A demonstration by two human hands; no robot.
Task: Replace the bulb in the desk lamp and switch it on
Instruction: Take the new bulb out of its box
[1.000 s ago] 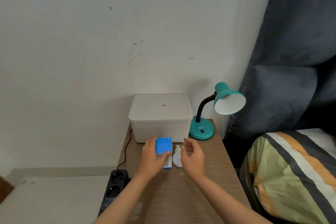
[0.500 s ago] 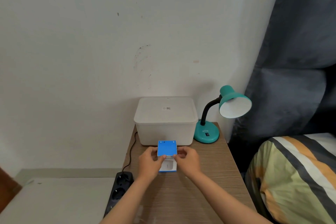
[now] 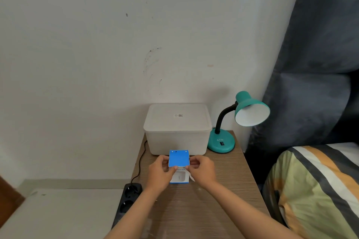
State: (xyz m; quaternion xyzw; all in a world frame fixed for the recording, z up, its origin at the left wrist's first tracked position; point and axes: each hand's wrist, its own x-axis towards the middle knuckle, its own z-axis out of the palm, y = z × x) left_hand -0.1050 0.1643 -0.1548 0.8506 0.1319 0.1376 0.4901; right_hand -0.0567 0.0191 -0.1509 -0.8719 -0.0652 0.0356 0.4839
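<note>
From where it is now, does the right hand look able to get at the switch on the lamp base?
Probably yes. The right hand is busy on the blue box, but the table between it and the lamp base looks bare, and the switch faces the person. It would have to let go first.

Lamp [image 3: 221, 142], teal base: raised letters "ATN" above the black switch.

Blue-and-white carton [image 3: 179, 163]: on the white face below the blue flap, a partial line of capitals reading "IDIFIER", with a larger "H" above it; the rest is covered by fingers.

White storage bin [image 3: 177, 122], lid: small sticker bearing a QR-type code and fine print, too small to read.
</note>
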